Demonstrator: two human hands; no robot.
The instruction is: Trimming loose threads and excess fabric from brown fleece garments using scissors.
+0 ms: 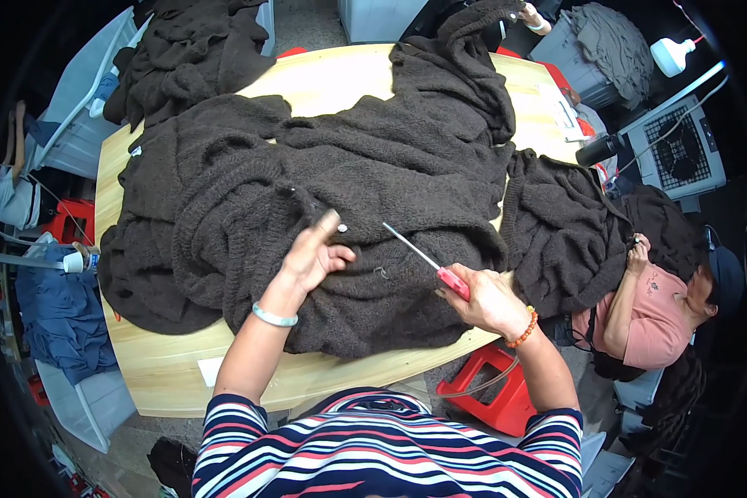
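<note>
A dark brown knitted garment (349,183) lies bunched across the table in front of me. My right hand (491,300) is closed round the red handle of a tool with a long, thin metal shaft (412,246). Its shaft points up and left over the knit; I cannot make out the exact kind of tip. My left hand (309,259) is at the middle of the garment, fingers apart, and holds nothing I can see. Close to its fingertips is a small whitish round piece (342,227), perhaps a button. A small pale patch (380,271) shows on the knit between the hands.
The wooden table (166,378) carries more brown knits (195,66) at far left. A co-worker (651,307) at right handles a brown knit (564,224). Red stools (494,390), grey bins (589,83) of fabric and a lamp (672,56) stand around.
</note>
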